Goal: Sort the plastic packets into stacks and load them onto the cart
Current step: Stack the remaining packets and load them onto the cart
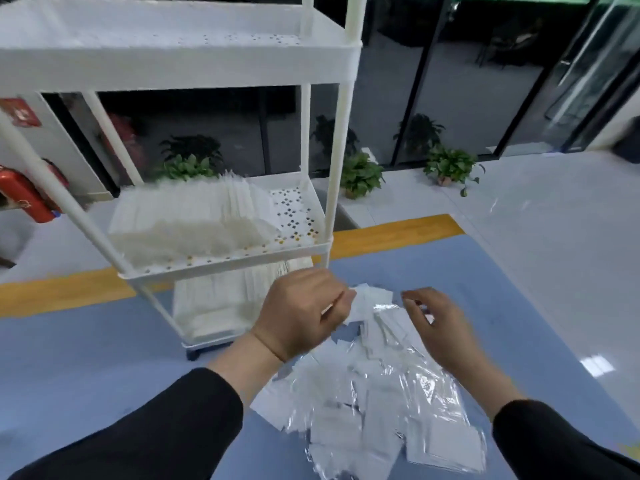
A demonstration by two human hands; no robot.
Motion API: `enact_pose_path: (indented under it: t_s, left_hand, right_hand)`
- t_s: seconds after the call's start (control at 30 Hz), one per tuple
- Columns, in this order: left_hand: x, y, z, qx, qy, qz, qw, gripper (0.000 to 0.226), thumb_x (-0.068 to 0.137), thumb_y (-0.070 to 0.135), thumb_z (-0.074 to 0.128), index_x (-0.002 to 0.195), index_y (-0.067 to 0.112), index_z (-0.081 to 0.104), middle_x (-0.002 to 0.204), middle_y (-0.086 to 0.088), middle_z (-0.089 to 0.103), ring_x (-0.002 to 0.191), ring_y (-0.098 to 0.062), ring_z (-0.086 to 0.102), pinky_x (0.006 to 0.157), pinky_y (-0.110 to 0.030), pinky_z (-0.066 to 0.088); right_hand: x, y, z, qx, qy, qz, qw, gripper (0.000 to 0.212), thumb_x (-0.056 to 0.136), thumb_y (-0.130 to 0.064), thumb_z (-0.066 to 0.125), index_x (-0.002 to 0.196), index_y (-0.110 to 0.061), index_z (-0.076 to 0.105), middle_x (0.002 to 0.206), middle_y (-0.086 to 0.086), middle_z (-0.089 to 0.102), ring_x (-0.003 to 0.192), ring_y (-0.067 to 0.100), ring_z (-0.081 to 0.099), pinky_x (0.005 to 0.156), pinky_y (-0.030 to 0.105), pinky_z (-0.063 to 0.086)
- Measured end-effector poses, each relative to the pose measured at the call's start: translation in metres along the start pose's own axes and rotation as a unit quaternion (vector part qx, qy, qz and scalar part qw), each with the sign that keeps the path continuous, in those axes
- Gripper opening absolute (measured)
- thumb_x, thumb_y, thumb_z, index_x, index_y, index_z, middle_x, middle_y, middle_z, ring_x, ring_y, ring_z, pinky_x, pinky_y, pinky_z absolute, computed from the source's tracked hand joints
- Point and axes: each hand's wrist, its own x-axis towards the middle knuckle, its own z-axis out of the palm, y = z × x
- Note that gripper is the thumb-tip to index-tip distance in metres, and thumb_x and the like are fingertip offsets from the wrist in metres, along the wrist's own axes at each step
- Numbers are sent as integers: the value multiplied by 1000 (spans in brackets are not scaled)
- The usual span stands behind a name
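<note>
We are looking down at a blue floor (104, 368) that is carrying a loose heap of clear plastic packets (374, 403), which is spreading from near centre towards the right. Just to the far left of the heap, a white three-tier cart (329, 216) is standing on the same floor. Its middle shelf (294, 209) is bearing a row of stacked packets (187, 220), and its bottom shelf (207, 337) is holding another stack (221, 299).
</note>
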Motion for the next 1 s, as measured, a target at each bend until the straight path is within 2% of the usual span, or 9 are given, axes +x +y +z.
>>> enact_pose_path:
  t_s: [0.07,0.1,0.2,0.3,0.4,0.67,0.83,0.93,1.0]
  left_hand:
    - [-19,23,35,-18,-98,-84,992,44,107,33,41,71,18,60,65,3,53,62,-19,49,60,-34,49]
    - [-27,32,53,-18,-182,-167,969,40,106,39,40,78,21,62,72,7,58,69,-18,54,64,-37,51]
    - [-55,41,102,-17,-384,-392,836,33,103,52,43,116,27,61,107,6,69,100,-20,63,82,-33,50]
    - [-84,51,137,-9,-470,-487,736,49,101,52,47,140,22,49,125,-4,66,113,-26,61,90,-32,50]
    - [-100,65,161,10,-475,-525,706,57,102,51,47,149,18,41,141,-8,57,125,-29,56,97,-34,47]
    - [-80,70,225,-6,-385,-596,704,59,103,46,49,154,20,35,149,-11,52,135,-29,51,107,-35,42]
    - [-69,46,272,-18,-321,-655,684,57,102,45,51,149,15,42,138,-10,60,127,-31,55,100,-34,46]
    - [-66,28,296,-12,-286,-678,677,58,100,43,55,145,7,46,140,-12,58,128,-33,55,98,-33,45]
    - [-66,17,310,10,-274,-687,673,53,99,47,57,131,5,56,131,-13,64,118,-34,60,88,-33,46]
  right_hand:
    - [-17,47,-12,-45,-60,128,989,12,98,-37,59,108,-36,66,107,-14,65,93,7,63,82,30,50]
    - [-26,67,-19,-67,-89,179,978,17,98,-41,59,112,-34,66,109,-13,65,93,8,62,82,31,48]
    - [-49,118,-26,-96,-167,249,949,34,96,-45,61,124,-26,64,113,-10,66,95,11,62,84,28,43]
    - [-68,145,-22,-90,-240,250,934,45,93,-46,65,131,-24,61,124,-4,64,111,18,62,94,30,46]
    - [-76,157,-16,-82,-256,212,940,54,91,-45,68,139,-23,54,138,-4,54,122,18,57,95,26,40]
    - [-35,194,7,-111,-300,100,942,74,95,-44,64,155,-15,32,158,6,33,140,22,40,112,32,34]
    - [-13,217,40,-106,-301,86,944,89,89,-48,69,157,-13,23,163,6,23,150,23,26,117,34,30]
    - [-7,229,58,-129,-287,64,947,92,83,-56,72,151,-15,27,159,6,28,145,27,31,113,38,35]
    - [-7,234,65,-167,-278,46,945,85,81,-62,69,144,-17,34,152,5,37,141,27,35,109,42,39]
